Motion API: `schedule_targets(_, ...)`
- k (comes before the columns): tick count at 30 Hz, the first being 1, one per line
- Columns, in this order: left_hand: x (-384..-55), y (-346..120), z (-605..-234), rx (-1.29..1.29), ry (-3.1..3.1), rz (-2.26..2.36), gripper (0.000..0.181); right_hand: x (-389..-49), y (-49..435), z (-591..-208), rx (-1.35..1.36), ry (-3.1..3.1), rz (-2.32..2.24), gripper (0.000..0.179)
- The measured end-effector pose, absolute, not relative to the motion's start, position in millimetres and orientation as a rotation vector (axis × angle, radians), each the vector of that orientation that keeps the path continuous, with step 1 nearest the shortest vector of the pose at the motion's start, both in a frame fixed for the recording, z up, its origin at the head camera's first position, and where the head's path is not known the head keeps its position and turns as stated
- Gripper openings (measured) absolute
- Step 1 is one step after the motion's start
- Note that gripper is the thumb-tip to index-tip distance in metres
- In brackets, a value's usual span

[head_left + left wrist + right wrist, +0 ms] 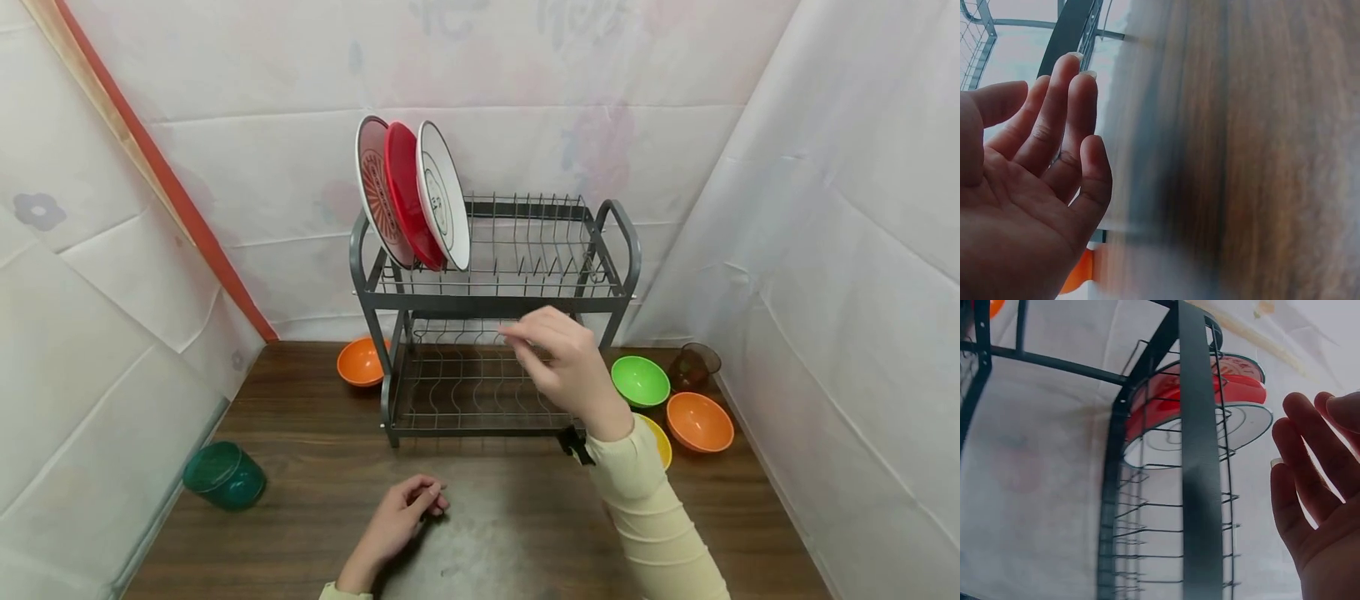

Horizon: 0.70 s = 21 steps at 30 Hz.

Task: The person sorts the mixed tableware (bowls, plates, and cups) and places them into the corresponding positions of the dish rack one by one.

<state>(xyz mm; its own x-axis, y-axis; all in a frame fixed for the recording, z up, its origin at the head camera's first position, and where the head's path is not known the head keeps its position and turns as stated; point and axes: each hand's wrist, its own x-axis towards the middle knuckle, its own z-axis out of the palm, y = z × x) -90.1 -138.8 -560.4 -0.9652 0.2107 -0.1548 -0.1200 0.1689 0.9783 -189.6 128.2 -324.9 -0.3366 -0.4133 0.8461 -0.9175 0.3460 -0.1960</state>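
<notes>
Three plates stand on edge at the left of the dish rack's (480, 302) upper tier: a patterned red-and-white plate (375, 187), a plain red plate (402, 183) and a white plate (444, 196) with a dark rim. My right hand (558, 358) hangs in front of the rack, between its tiers in the head view, fingers bent loosely around nothing. In the right wrist view its fingers (1300, 434) appear beside the white plate's rim. Low at the table's front, my left hand (401, 512) rests with relaxed, slightly curled fingers and an empty palm (1016, 200).
An orange bowl (360, 363) sits left of the rack, and a teal glass (225, 477) at the table's left edge. To the right are a green bowl (640, 382), another orange bowl (701, 422), a yellow bowl (660, 440) partly behind my sleeve, and a brown glass (693, 367).
</notes>
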Motion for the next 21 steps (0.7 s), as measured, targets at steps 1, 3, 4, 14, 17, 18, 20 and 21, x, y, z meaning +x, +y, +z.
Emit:
schedule_targets(1,-90.3,-139.4,-560.4,0.079,2.197,1.878,0.032,-186.8,129.6,-330.2,1.151,-1.906,0.925,0.014)
schedule_targets(3,-90.4,-140.8,-559.6,0.063,2.209,1.887,0.031,-180.8,132.5,-340.8,1.123,-1.920,0.951,0.015)
schedule_targets(4,-90.6,-141.7,-560.0,0.054,2.213,1.892,0.031,-177.3,133.8,-346.0,1.107,-1.929,0.960,0.015)
schedule_targets(14,-91.4,-148.1,-556.0,0.014,2.271,1.921,0.027,-144.9,152.7,-397.9,0.927,-2.080,0.993,0.018)
schedule_targets(17,-91.2,-148.8,-553.1,-0.011,2.291,1.954,0.024,-135.9,165.0,-409.6,0.848,-2.116,0.970,0.019)
schedule_targets(18,-91.5,-149.0,-552.1,-0.017,2.289,1.973,0.023,-132.4,169.9,-412.9,0.819,-2.134,0.967,0.019)
schedule_targets(20,-91.9,-149.7,-550.4,-0.029,2.286,2.012,0.019,-126.3,180.2,-419.2,0.775,-2.155,0.950,0.020)
schedule_targets(21,-92.3,-150.4,-549.3,-0.034,2.290,2.026,0.018,-122.9,185.6,-422.3,0.751,-2.177,0.939,0.020)
